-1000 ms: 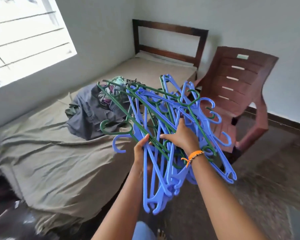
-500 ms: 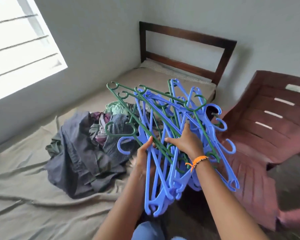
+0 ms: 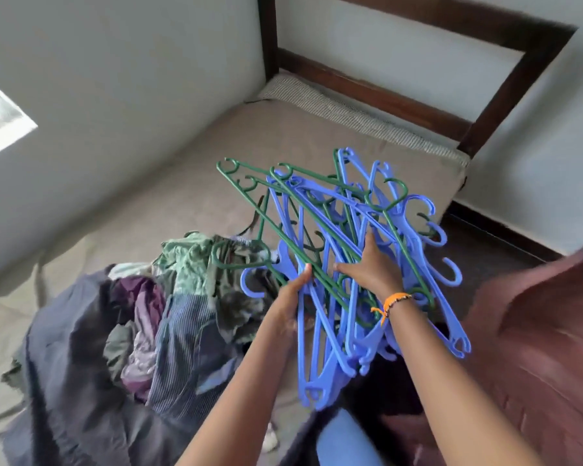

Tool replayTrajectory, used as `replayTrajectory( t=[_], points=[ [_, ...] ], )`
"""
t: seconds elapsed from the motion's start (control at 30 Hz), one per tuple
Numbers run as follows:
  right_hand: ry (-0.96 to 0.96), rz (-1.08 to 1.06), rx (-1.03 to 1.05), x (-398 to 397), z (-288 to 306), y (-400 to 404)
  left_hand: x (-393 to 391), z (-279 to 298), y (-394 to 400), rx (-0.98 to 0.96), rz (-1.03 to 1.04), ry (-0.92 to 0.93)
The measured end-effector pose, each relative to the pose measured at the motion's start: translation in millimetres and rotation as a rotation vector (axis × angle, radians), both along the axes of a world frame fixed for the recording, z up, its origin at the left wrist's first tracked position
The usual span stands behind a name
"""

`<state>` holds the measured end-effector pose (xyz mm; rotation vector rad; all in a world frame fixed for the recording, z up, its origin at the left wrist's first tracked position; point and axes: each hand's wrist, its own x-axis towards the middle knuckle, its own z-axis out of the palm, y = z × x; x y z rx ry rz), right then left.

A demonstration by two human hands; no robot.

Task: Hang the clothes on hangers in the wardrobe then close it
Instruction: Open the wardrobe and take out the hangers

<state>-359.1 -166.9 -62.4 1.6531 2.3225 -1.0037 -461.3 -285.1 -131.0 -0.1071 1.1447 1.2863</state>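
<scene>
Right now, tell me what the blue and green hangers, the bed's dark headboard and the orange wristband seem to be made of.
Blue and green hangers: moulded plastic, apparently; uniform colour, thin flat bars, slight sheen.
Dark headboard: likely wood, stained dark brown; square rails, matte.
Orange wristband: looks like knotted cord or thread with small dark beads; too small to be sure.

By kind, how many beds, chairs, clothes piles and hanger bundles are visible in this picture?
bed: 1
chair: 1
pile of clothes: 1
bundle of hangers: 1
Total: 4
</scene>
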Motion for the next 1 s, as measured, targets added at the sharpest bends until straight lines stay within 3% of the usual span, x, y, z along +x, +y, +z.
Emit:
replayTrajectory(
  t=[0.13, 0.27, 0.43, 0.6, 0.7, 0.83, 1.0],
  points=[
    [-0.071, -0.005, -0.020, -41.0, -52.1, 77.0, -37.6, -50.2, 72.9, -0.095, 0.026, -0.049],
    [-0.100, -0.025, -0.050, -72.9, -102.2, 132.4, -73.8, -98.1, 126.9, -0.150, -0.002, 0.038],
    [-0.093, -0.052, -0.068, -103.0, -153.7, 177.4, -104.1, -159.7, 174.4, -0.234, 0.048, 0.100],
    [-0.071, -0.058, -0.176, -122.3, -192.7, 194.5, -116.9, -180.5, 187.9, -0.358, -0.001, 0.202],
    [-0.042, -0.047, -0.343, -124.6, -204.3, 188.2, -113.7, -176.9, 177.2, -0.423, -0.101, 0.269],
    [-0.010, -0.036, -0.375, -119.1, -204.0, 169.3, -102.9, -158.3, 161.1, -0.395, -0.117, 0.452],
    [0.094, -0.026, -0.067, -127.8, -184.5, 105.5, -90.3, -113.2, 119.8, -0.404, -0.082, 0.613]
  ],
)
